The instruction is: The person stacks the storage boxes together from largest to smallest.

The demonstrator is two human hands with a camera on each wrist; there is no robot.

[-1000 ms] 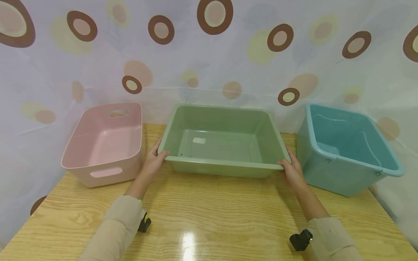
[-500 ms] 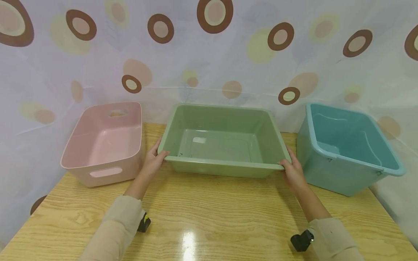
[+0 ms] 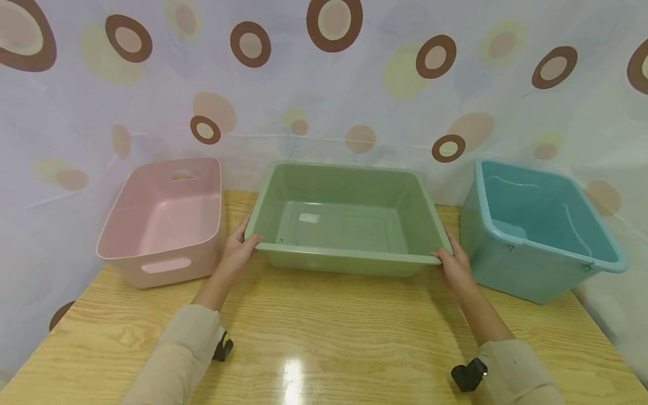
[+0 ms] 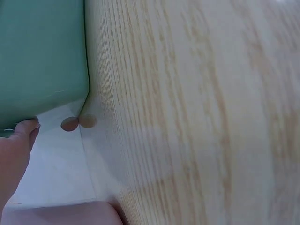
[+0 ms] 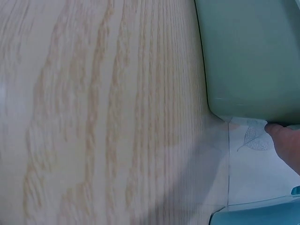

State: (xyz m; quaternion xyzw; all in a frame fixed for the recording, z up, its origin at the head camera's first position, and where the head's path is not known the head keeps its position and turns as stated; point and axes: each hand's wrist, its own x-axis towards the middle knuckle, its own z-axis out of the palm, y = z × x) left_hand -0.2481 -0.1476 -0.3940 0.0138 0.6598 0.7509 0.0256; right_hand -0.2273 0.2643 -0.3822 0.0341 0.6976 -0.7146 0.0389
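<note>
A wide green plastic basin (image 3: 344, 225) stands in the middle of the table against the back cloth. My left hand (image 3: 237, 251) grips its rim at the near left corner, thumb over the edge. At the near right corner my right hand (image 3: 453, 263) holds the rim in the same way. In the left wrist view the fingers (image 4: 28, 127) reach under the rim beside the green side wall. The right wrist view shows part of the right hand (image 5: 287, 144) at the basin's rim. The basin holds only a pale rectangular patch on its floor.
To the left stands a pink bin (image 3: 167, 225) with handle slots, close to my left hand. A taller blue bin (image 3: 536, 247) stands at the right. Behind them hangs a patterned cloth (image 3: 324, 101). The wooden table (image 3: 334, 332) runs in front.
</note>
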